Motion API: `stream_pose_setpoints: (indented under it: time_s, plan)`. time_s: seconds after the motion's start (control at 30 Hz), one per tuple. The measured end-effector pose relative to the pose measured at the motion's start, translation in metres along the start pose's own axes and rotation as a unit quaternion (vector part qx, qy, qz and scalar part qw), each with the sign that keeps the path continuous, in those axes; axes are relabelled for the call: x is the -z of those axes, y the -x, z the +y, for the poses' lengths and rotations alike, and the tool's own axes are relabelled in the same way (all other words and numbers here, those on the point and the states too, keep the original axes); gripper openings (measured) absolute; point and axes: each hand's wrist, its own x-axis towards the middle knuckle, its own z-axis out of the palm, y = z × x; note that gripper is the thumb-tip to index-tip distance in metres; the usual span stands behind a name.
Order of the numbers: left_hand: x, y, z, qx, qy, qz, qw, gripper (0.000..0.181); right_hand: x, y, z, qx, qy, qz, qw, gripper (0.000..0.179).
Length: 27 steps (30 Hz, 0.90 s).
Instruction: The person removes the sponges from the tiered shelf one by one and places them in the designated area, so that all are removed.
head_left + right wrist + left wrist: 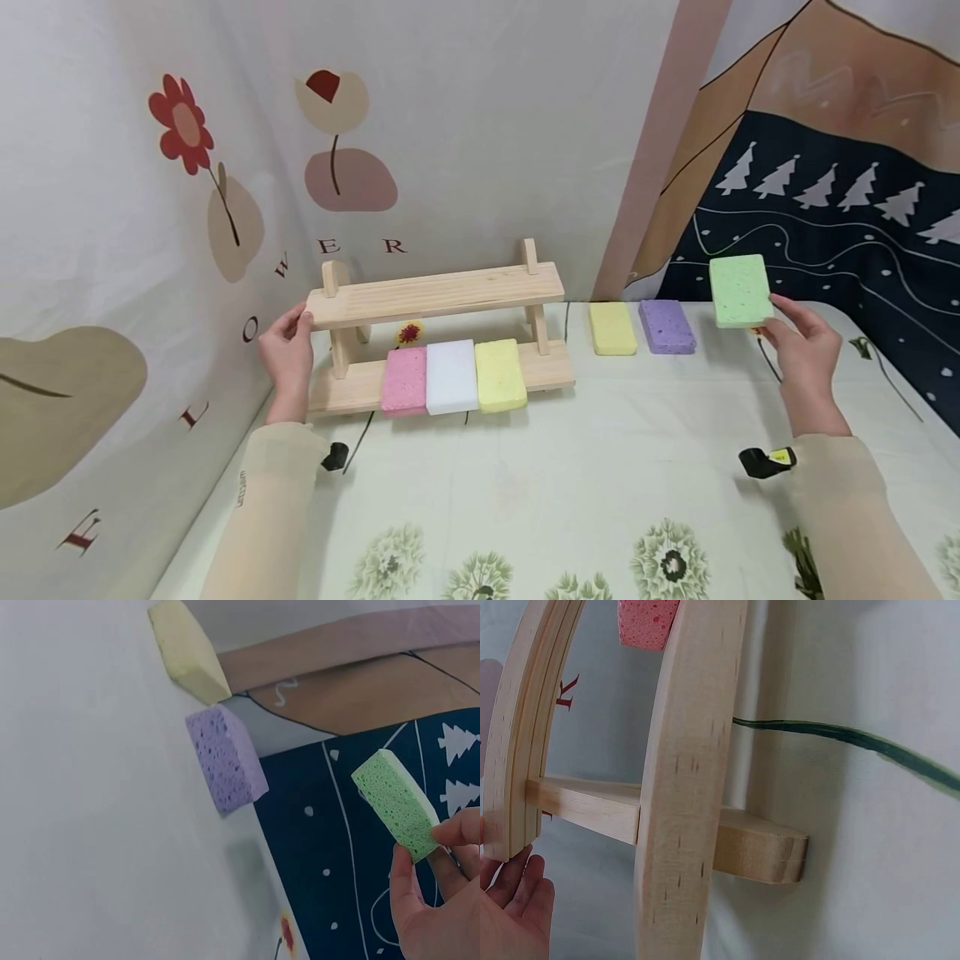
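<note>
A green sponge (740, 291) is pinched at its lower right edge by my right hand (806, 342), raised off the cloth; the right wrist view shows the same sponge (397, 804) between thumb and fingers. My left hand (291, 354) grips the left end of the upper board of a two-tier wooden shelf (435, 296). In the left wrist view, fingers of that hand (517, 904) curl under the board's end. On the lower board sit a pink sponge (404, 382), a white sponge (452, 377) and a yellow sponge (501, 376), side by side.
Between shelf and right hand, another yellow sponge (612, 328) and a purple sponge (667, 327) lie on the pale patterned cloth (570, 483). Behind them hangs a printed fabric backdrop (480, 125), which also closes off the left side.
</note>
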Motion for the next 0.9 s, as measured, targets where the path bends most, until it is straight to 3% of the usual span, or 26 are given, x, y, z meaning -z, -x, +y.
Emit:
stream_pose_setpoints:
  time_s: [0.7,0.9]
  plan:
    - [-0.001,-0.001,-0.001,-0.006,0.0,0.007,1.0,0.037,0.011,-0.02,0.015,-0.054,-0.02,0.021,0.9981,0.053]
    - [-0.001,0.0,0.0,-0.008,0.0,0.006,1.0,0.037,0.016,-0.026,0.022,-0.07,-0.002,0.021,0.9973,0.051]
